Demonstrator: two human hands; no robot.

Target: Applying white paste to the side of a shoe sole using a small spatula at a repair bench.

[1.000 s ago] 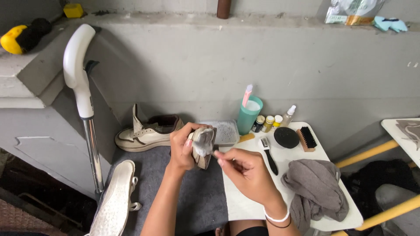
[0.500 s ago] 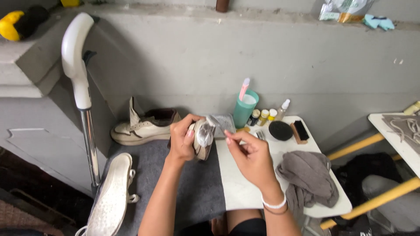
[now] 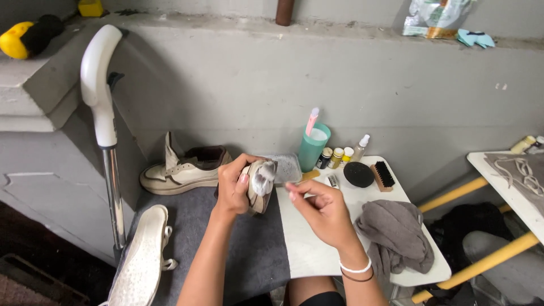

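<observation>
Principally: a small white table [image 3: 317, 249] half covered by a dark grey mat [image 3: 249, 249], bearing a crumpled grey cloth [image 3: 396, 232], a cream shoe [image 3: 184, 170] at the mat's far end, a teal cup [image 3: 313, 148] with a pink-handled brush, a round black sponge [image 3: 358, 174], a wooden brush [image 3: 382, 175] and small bottles [image 3: 335, 157]. Left hand [image 3: 232, 190] is closed around a foam-covered shoe part [image 3: 259, 184], raised over the mat's edge. Right hand [image 3: 320, 212], just beside it, has fingers loosely curled; whether it holds anything cannot be told.
</observation>
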